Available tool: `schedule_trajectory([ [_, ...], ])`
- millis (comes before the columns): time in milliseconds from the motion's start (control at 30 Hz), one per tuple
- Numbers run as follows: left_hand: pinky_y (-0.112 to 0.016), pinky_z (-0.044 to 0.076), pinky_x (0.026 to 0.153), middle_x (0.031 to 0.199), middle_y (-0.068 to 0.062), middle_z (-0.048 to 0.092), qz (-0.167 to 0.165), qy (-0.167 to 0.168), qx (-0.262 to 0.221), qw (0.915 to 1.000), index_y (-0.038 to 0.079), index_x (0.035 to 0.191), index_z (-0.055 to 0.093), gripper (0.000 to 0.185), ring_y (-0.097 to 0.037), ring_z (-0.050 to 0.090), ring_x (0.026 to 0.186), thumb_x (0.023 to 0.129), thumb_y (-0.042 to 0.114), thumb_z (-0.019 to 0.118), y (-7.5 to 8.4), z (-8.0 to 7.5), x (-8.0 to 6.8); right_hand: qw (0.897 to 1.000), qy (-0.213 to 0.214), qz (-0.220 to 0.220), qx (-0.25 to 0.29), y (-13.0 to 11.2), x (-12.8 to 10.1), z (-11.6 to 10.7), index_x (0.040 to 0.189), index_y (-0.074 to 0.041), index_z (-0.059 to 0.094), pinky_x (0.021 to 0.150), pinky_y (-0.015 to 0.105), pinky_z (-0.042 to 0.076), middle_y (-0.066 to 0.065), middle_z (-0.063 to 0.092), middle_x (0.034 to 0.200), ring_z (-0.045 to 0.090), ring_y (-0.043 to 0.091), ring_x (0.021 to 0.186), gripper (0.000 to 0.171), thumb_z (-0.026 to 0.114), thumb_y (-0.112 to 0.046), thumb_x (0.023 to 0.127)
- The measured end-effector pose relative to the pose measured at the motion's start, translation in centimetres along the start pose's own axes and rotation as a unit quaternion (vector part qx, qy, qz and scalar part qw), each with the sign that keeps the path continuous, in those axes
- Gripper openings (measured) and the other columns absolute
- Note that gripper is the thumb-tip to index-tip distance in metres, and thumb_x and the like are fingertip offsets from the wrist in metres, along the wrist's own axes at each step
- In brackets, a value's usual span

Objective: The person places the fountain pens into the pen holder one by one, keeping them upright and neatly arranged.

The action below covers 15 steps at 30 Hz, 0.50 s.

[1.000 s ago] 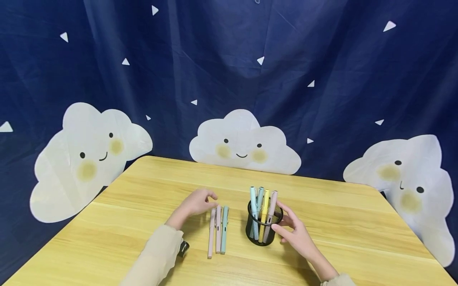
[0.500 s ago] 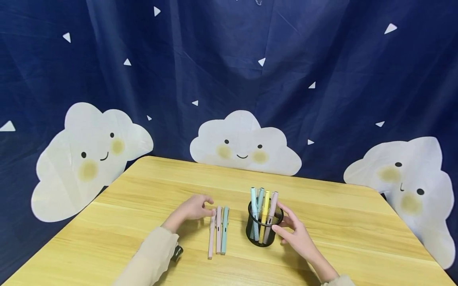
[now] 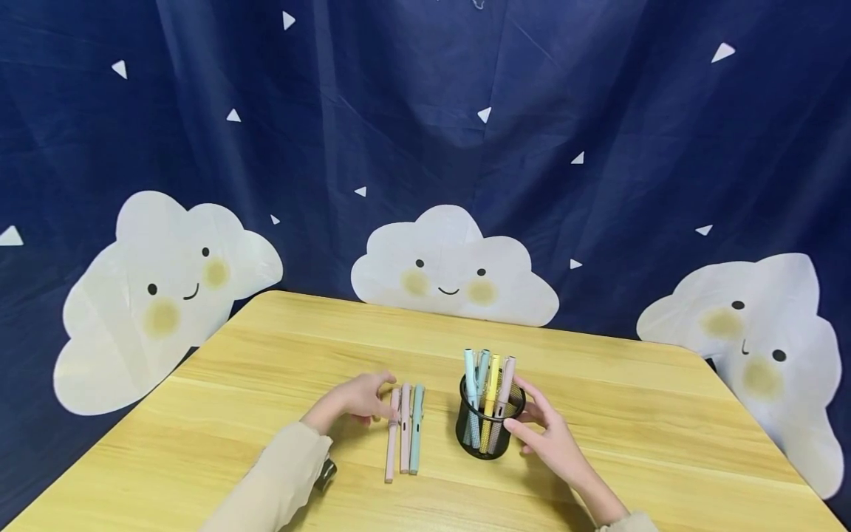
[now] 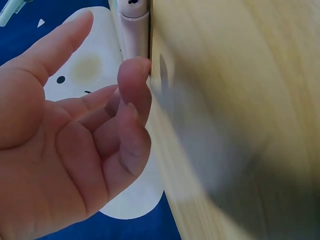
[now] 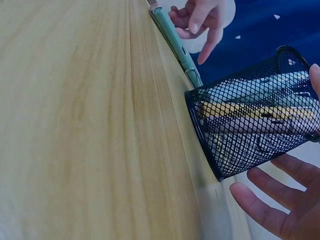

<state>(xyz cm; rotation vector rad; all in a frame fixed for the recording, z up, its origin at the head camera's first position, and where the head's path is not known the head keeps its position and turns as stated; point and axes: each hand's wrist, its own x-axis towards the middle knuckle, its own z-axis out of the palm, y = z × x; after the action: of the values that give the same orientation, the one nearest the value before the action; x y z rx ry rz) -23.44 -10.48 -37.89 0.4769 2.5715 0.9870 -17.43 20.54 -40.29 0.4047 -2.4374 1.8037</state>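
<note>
Three capped pens lie side by side on the table: a pink pen (image 3: 391, 443) at the left, another pink pen (image 3: 405, 436) in the middle, and a green pen (image 3: 416, 436). Over the upper end of the leftmost pen is my left hand (image 3: 359, 395), its fingers loosely bent and its thumb apart from them in the left wrist view. Whether a fingertip touches that pen I cannot tell. My right hand (image 3: 548, 436) holds the black mesh pen holder (image 5: 250, 120) at its rim, thumb in front and fingers behind. Light blue, green, yellow and mauve pens stand in the holder.
The wooden table (image 3: 598, 399) extends around both hands. A dark blue curtain (image 3: 425, 111) printed with smiling clouds hangs behind its far edge. Under the left forearm a black object (image 3: 326, 473) shows, partly hidden by the sleeve.
My left hand has shifted slightly left and toward me, its thumb now lower along the leftmost pen. The right hand and pen holder stay in place.
</note>
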Motion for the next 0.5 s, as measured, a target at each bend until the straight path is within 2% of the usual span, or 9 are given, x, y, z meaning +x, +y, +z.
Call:
schedule_trajectory([
  [233, -0.018, 0.033, 0.038, 0.057, -0.005, 0.051, -0.030, -0.038, 0.002, 0.9988, 0.002, 0.134, 0.032, 0.076, -0.012, 0.044, 0.040, 0.072, 0.018, 0.074, 0.36, 0.26, 0.02, 1.000, 0.001, -0.002, -0.001, 0.14, 0.00, 0.01, 0.138, -0.014, 0.032, 0.049, 0.038, 0.050, 0.020, 0.056, 0.111, 0.057, 0.017, 0.083, 0.064, 0.063, -0.007, 0.082],
  [500, -0.018, 0.031, 0.037, 0.052, -0.002, 0.048, -0.045, -0.050, 0.003, 0.9977, 0.006, 0.134, 0.033, 0.076, -0.011, 0.044, 0.039, 0.072, 0.017, 0.074, 0.71, 0.41, 0.03, 1.000, -0.003, -0.005, -0.001, 0.06, 0.02, 0.00, 0.138, -0.014, 0.032, 0.048, 0.037, 0.050, 0.020, 0.056, 0.111, 0.057, 0.017, 0.083, 0.065, 0.063, -0.008, 0.082],
])
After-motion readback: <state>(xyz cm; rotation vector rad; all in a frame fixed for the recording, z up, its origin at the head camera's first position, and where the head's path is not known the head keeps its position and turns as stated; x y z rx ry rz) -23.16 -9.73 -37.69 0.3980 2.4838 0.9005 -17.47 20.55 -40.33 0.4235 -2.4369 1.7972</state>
